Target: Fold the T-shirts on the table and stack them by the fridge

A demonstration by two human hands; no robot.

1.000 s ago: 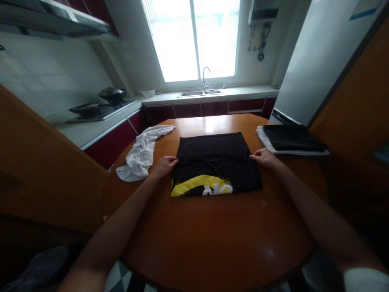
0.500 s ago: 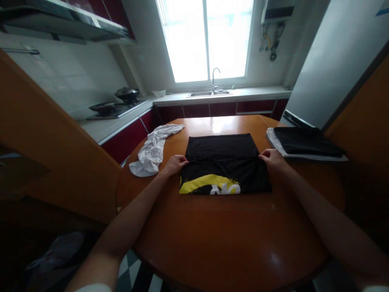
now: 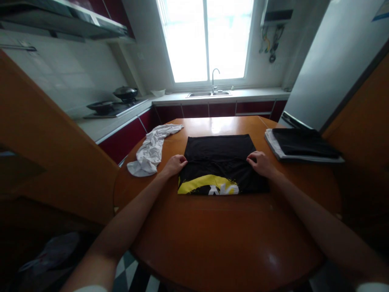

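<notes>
Crumpled white cloth [image 3: 151, 149] left of black shirt [image 3: 221, 162]; folded stack [image 3: 300, 144] right.

Light source: the window [image 3: 208, 40], overexposed to white. It leaves a glare patch on the far edge of the desk [image 3: 219, 123]. Foreground and corners are dim. Wide-angle distortion bends lines near frame edges; focus is slightly soft.

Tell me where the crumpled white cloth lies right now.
In the head view, the crumpled white cloth lies on the round wooden table at its far left edge, just left of the left hand and the folded black shirt.
</notes>
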